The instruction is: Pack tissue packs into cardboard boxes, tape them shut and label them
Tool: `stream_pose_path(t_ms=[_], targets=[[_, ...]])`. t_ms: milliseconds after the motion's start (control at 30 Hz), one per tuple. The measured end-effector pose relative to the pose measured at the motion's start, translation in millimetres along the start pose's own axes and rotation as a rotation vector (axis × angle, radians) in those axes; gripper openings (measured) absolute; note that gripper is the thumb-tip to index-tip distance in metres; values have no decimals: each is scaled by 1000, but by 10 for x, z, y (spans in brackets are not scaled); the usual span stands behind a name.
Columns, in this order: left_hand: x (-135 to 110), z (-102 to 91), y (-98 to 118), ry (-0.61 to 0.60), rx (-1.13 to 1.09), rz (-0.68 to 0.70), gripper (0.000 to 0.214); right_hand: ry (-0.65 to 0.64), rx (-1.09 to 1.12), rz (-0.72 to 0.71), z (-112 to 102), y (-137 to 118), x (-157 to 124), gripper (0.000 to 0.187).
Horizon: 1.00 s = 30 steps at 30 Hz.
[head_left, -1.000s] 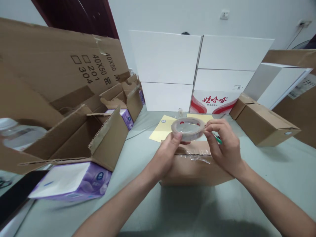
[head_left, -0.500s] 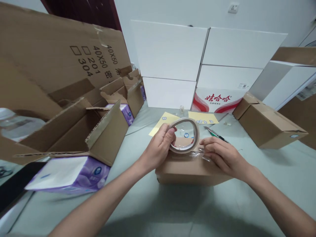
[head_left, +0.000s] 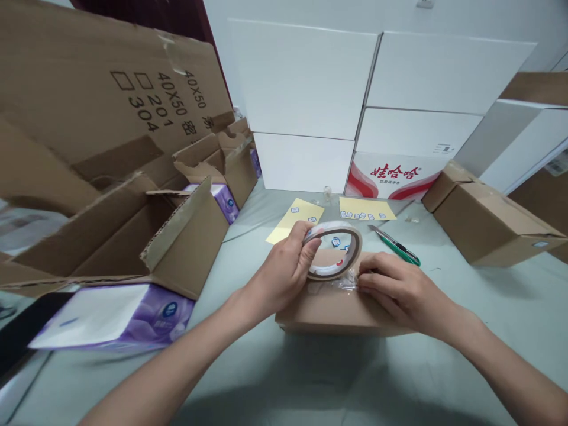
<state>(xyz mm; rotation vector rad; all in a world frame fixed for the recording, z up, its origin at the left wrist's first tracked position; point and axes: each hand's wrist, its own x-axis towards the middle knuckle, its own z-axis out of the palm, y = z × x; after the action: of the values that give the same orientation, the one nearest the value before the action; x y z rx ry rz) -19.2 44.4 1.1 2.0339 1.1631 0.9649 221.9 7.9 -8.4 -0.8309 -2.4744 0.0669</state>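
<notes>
My left hand (head_left: 284,273) grips a roll of clear tape (head_left: 335,250), held on edge just above a small closed brown box (head_left: 328,310) in the middle of the table. My right hand (head_left: 399,290) lies on the box top with its fingers pressed on the loose tape end (head_left: 348,278) beside the roll. The fingertips partly hide that end.
A green utility knife (head_left: 397,247) and two yellow sheets (head_left: 366,209) lie behind the box. Open cardboard boxes (head_left: 133,236) and purple tissue packs (head_left: 115,316) crowd the left. White cartons (head_left: 306,83) stand at the back; a closed brown box (head_left: 488,222) sits right.
The tape roll came down from held flat in the air to standing on edge on the box. My right hand let go of the roll and dropped onto the box top.
</notes>
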Motion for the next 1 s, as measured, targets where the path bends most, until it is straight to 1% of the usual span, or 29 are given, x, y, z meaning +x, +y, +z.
stream_pose_path(t_ms=[100,133,267,367,467,533,667,833,933,1000], targets=[[-3,0,9,-9,2,3,24,-71,46,16,-28,-23,-12,17],[-1,-1,16,-11,-12,9,23,-89,46,22,-31,-30,-14,19],[6,-2,49,-23,-134,7,26,-161,-9,47,-13,-69,-10,42],[3,8,53,-39,-322,-48,31,-200,-55,65,12,-107,3,55],[-11,13,20,-85,-487,-96,32,-209,-75,72,30,-133,1,63],[-20,10,-22,-95,-493,-94,31,-204,-64,65,34,-138,-15,63],[-18,22,-115,31,-386,-87,32,-196,-49,59,27,-145,-50,63],[5,109,-133,122,-363,-125,33,-237,-56,98,26,-190,-29,65],[18,159,-114,186,-396,-130,35,-265,-82,125,55,-213,10,72],[25,166,-112,185,-433,-134,37,-280,-113,145,86,-220,32,79]])
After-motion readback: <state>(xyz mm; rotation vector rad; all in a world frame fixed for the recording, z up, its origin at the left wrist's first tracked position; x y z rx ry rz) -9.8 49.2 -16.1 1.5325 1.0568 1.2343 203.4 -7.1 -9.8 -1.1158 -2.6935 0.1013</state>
